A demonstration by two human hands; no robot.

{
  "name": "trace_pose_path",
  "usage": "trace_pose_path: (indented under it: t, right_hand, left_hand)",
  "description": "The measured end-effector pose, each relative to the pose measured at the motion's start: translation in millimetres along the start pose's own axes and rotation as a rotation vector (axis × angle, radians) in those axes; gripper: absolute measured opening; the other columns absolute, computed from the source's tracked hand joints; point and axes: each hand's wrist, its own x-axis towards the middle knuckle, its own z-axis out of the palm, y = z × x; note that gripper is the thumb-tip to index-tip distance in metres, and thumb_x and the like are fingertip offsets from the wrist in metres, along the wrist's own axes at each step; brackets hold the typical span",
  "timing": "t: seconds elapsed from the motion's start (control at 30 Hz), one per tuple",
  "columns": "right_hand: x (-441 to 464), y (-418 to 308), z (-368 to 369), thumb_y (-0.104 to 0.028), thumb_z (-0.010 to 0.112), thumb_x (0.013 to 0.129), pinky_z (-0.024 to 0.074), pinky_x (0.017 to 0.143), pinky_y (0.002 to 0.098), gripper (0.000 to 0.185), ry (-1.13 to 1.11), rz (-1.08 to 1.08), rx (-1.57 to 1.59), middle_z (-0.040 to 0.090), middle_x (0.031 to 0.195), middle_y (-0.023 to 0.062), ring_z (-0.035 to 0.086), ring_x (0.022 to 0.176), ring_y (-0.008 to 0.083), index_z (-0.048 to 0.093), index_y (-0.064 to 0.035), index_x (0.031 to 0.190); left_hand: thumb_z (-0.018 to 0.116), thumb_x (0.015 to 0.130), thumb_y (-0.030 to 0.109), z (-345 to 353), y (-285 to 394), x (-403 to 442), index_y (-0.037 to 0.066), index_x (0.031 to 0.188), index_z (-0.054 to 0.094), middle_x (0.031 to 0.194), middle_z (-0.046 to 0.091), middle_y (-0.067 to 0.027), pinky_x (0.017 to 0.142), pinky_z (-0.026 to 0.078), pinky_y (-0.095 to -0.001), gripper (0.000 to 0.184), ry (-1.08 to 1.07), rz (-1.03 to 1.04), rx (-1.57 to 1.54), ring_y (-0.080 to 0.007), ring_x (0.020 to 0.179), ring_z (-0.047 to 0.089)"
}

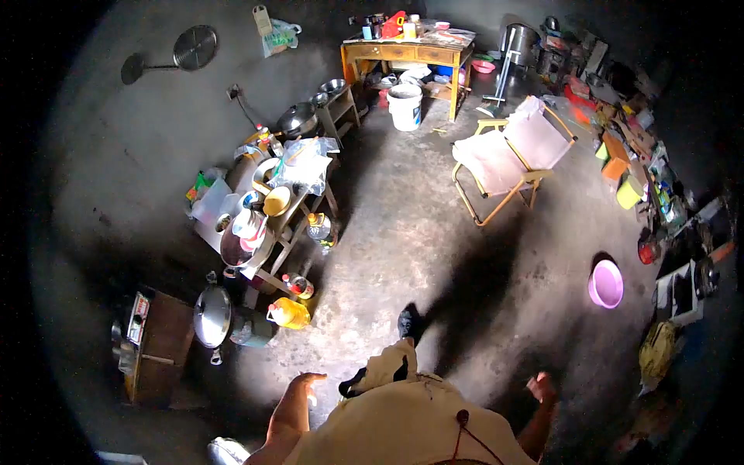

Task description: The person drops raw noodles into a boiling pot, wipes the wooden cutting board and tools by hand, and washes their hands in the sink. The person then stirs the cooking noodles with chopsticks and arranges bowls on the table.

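My left hand [307, 384] hangs at my left side, empty, its fingers apart. On my other side, my right hand [541, 387] is held out over the floor, fingers loosely bent and apart, with nothing visible in it. Neither hand touches an object. Nearest to my left hand are a yellow oil jug [289, 313] and a lidded metal pot [212, 316]. A pink basin [606, 284] lies on the floor ahead and to the right of my right hand. One dark shoe [410, 321] shows in front of my body.
A low bench [284, 252] with bowls and bags runs along the left. Ahead stand a white bucket [405, 107], a wooden desk [418, 53] and a folding chair [500, 159]. Mixed goods, including a yellow-green container [629, 192], line the right side.
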Motion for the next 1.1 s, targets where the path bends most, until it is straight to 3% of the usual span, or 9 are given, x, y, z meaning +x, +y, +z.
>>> trace_pose_path:
  t: [0.1, 0.2, 0.33, 0.37, 0.53, 0.73, 1.0, 1.07, 1.1]
  right_hand:
    - [44.1, -10.9, 14.0, -0.024, 0.065, 0.071, 0.0373, 0.086, 0.0523, 0.044, -0.725, -0.035, 1.158, 0.052, 0.112, 0.0105, 0.051, 0.102, 0.0342, 0.055, -0.0091, 0.111]
    - [74.9, -4.8, 26.6, -0.027, 0.065, 0.069, 0.0481, 0.07, 0.0463, 0.041, -0.575, 0.883, 2.93, 0.05, 0.121, 0.0093, 0.057, 0.093, 0.0323, 0.059, -0.0093, 0.105]
    - [163.7, 49.2, 79.9, -0.013, 0.059, 0.072, 0.0506, 0.064, 0.0328, 0.036, -0.348, 0.328, 1.836, 0.057, 0.108, 0.0116, 0.061, 0.087, 0.0226, 0.056, -0.0064, 0.107]
    - [184.4, 69.1, 92.3, -0.008, 0.058, 0.071, 0.0491, 0.061, 0.0287, 0.037, -0.335, 0.494, 2.155, 0.058, 0.104, 0.0108, 0.059, 0.08, 0.0182, 0.056, -0.006, 0.108]
    - [238.3, 262.7, 14.0, 0.006, 0.054, 0.066, 0.0453, 0.057, 0.0229, 0.055, 0.086, 0.602, 2.58, 0.053, 0.109, 0.0117, 0.049, 0.069, 0.0089, 0.048, -0.0047, 0.12]
    - [316.4, 226.0, 64.5, -0.002, 0.056, 0.068, 0.0438, 0.064, 0.0213, 0.063, 0.589, 0.757, 3.447, 0.052, 0.111, 0.0123, 0.05, 0.075, 0.0103, 0.037, -0.0028, 0.128]
    - [514.4, 204.4, 132.4, -0.021, 0.061, 0.079, 0.05, 0.073, 0.0423, 0.047, -0.822, 0.71, 2.673, 0.058, 0.106, 0.0136, 0.058, 0.092, 0.0269, 0.044, -0.0093, 0.121]
    - [591.5, 162.9, 211.9, -0.023, 0.064, 0.078, 0.0511, 0.068, 0.0442, 0.056, -0.913, 0.321, 2.859, 0.06, 0.098, 0.0167, 0.059, 0.091, 0.0301, 0.037, -0.009, 0.126]
    - [630.6, 140.3, 250.4, -0.018, 0.069, 0.072, 0.0497, 0.052, 0.0339, 0.051, -0.537, 0.295, 2.865, 0.063, 0.082, 0.0136, 0.061, 0.057, 0.0224, 0.047, 0.0008, 0.114]
  left_hand:
    - [0.068, 0.066, 0.016, 33.2, 37.1, 12.3, 0.001, 0.098, 0.054, 0.086, 0.06, -0.0153, 0.072, 0.044, -0.0428, 0.038, -0.223, 0.244, 0.275, -0.0258, 0.085, 0.055]
    - [0.068, 0.067, 0.02, 67.8, 78.6, 23.9, 0.002, 0.102, 0.056, 0.09, 0.06, -0.0132, 0.077, 0.043, -0.04, 0.041, -0.41, 0.443, 0.267, -0.0239, 0.089, 0.054]
    - [0.065, 0.073, 0.023, 134.0, 182.2, 22.8, 0.002, 0.1, 0.06, 0.093, 0.062, -0.0119, 0.079, 0.043, -0.0333, 0.034, -0.623, 0.814, 0.166, -0.021, 0.088, 0.057]
    - [0.062, 0.077, 0.022, 148.6, 208.4, 24.3, 0.002, 0.103, 0.058, 0.095, 0.061, -0.0137, 0.083, 0.043, -0.0348, 0.034, -0.424, 1.139, 0.435, -0.0233, 0.091, 0.057]
    - [0.059, 0.079, 0.01, 163.4, 314.3, -39.7, -0.001, 0.106, 0.054, 0.083, 0.06, -0.0129, 0.068, 0.052, -0.0353, 0.03, -0.678, 0.854, -0.04, -0.0239, 0.078, 0.061]
    - [0.061, 0.072, -0.001, 197.5, 366.1, -37.7, -0.007, 0.115, 0.044, 0.091, 0.059, -0.0187, 0.057, 0.055, -0.0367, 0.046, -0.572, 0.638, -0.278, -0.0303, 0.061, 0.063]
    - [0.067, 0.068, 0.015, 221.3, 427.6, -47.3, -0.001, 0.113, 0.047, 0.093, 0.061, -0.0153, 0.069, 0.048, -0.0359, 0.052, -0.182, 0.342, 0.22, -0.0214, 0.075, 0.059]
    - [0.067, 0.066, 0.014, 231.5, 435.0, -40.9, -0.001, 0.105, 0.054, 0.092, 0.062, -0.014, 0.072, 0.047, -0.0351, 0.043, -0.195, 0.431, 0.033, -0.0212, 0.079, 0.058]
    - [0.066, 0.065, 0.013, 238.4, 436.8, -38.1, -0.001, 0.101, 0.057, 0.091, 0.062, -0.0134, 0.073, 0.046, -0.0347, 0.039, -0.214, 0.525, -0.11, -0.0211, 0.08, 0.058]
